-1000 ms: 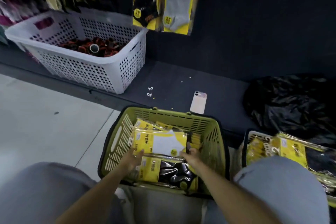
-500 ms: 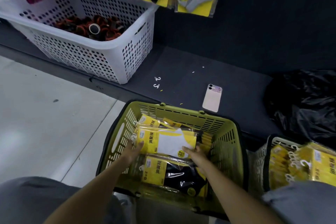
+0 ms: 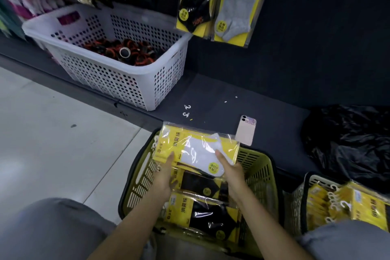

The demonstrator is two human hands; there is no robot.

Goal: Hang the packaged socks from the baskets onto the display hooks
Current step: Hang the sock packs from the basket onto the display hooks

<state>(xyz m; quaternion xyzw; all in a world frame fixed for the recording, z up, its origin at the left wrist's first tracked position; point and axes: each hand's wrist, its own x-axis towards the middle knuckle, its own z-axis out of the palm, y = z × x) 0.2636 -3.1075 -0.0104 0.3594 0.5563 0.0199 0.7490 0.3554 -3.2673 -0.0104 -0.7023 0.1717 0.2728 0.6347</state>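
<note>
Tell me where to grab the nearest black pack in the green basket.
Pinch its yellow left end from above. The black pack lies flat in the green basket, whose walls block the sides. Left hand and right hand hold the white pack.

Both hands, the left hand and the right hand, have lifted the white sock pack up out of the green basket. Before, it lay inside.

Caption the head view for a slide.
Over the green basket, left hand and right hand hold a white-sock pack, below two hung sock packs.
</note>
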